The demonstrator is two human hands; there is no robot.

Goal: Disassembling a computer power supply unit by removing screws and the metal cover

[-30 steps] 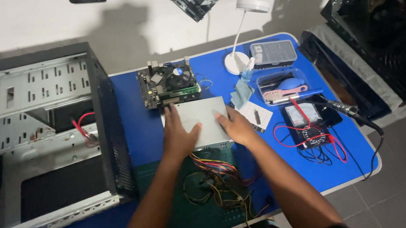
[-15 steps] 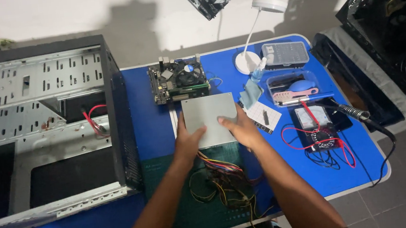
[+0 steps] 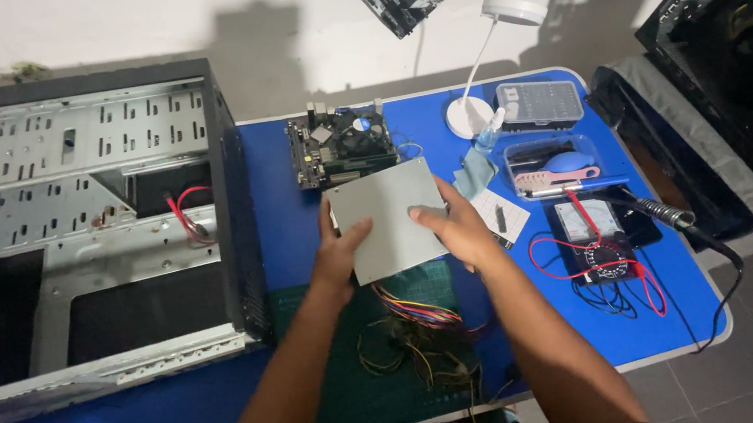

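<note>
Hands are gripping a grey metal power supply box (image 3: 389, 219) above the middle of the blue table (image 3: 660, 340): left hand (image 3: 337, 260) clamping its near-left edge, right hand (image 3: 455, 229) pinching its right side. Coloured cables (image 3: 415, 315) are trailing down toward the near edge. Risk: they could be snagging and tugging loose, or the box could be swinging into the circuit board (image 3: 337, 146) just behind.

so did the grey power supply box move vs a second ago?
Yes. The grey power supply box, held in the left hand and right hand, is lifted and tilted, nearer the motherboard.
</note>
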